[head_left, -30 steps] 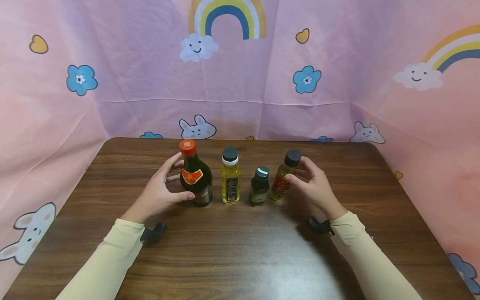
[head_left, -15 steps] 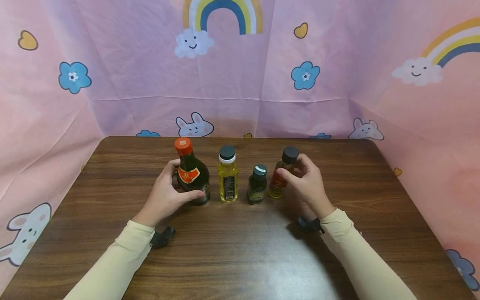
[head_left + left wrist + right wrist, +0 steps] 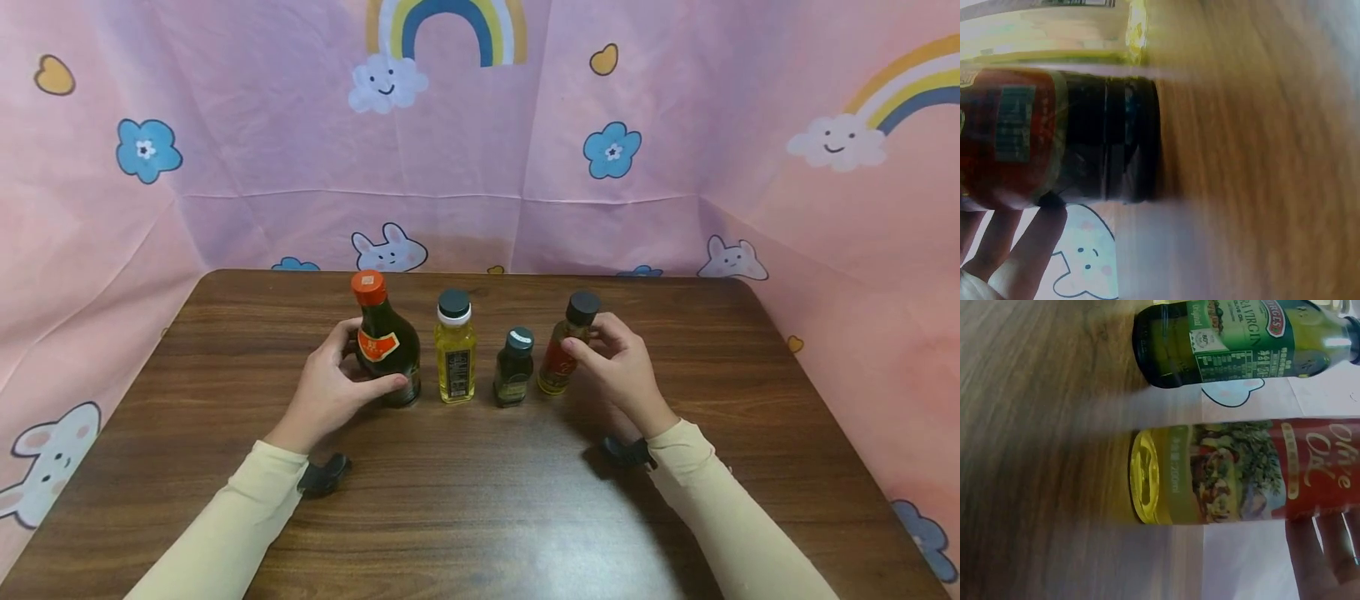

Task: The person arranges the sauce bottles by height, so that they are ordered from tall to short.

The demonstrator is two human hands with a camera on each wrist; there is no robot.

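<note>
I see the left hand (image 3: 324,390) gripping the red-capped bottle (image 3: 393,346) at eleven o'clock, the right hand (image 3: 624,373) the black-capped bottle (image 3: 557,367) at one; wrist views crop both tops.

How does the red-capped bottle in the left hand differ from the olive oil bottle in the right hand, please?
The red-capped bottle looks taller and wider; the olive oil bottle is smaller and slimmer. The red-capped bottle's cap is orange-red, the olive oil bottle's black. The red-capped bottle looks dark near its base, whereas the olive oil bottle shows clear yellow there. Both are capped and carry red labels.
</note>
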